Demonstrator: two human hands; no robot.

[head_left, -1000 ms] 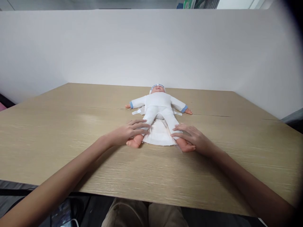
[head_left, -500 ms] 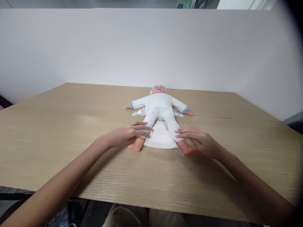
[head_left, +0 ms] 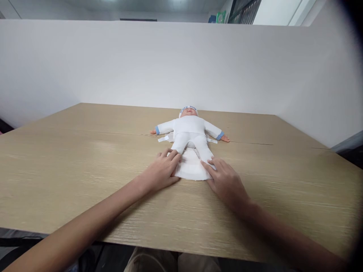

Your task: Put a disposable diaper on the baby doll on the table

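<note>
Both hands have slid in over the doll's (head_left: 189, 132) feet: left hand (head_left: 161, 170) and right hand (head_left: 225, 180) are pressing flat, fingers open, on the diaper (head_left: 190, 168) mid-desk (head_left: 85, 162).

At my twelve o'clock, a baby doll (head_left: 189, 130) in white lies face-up, arms spread, an open white diaper (head_left: 190, 166) beneath its legs.

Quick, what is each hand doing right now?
Left hand: open, palm down over the doll's lower leg.
Right hand: open, flat over the other lower leg.
</note>
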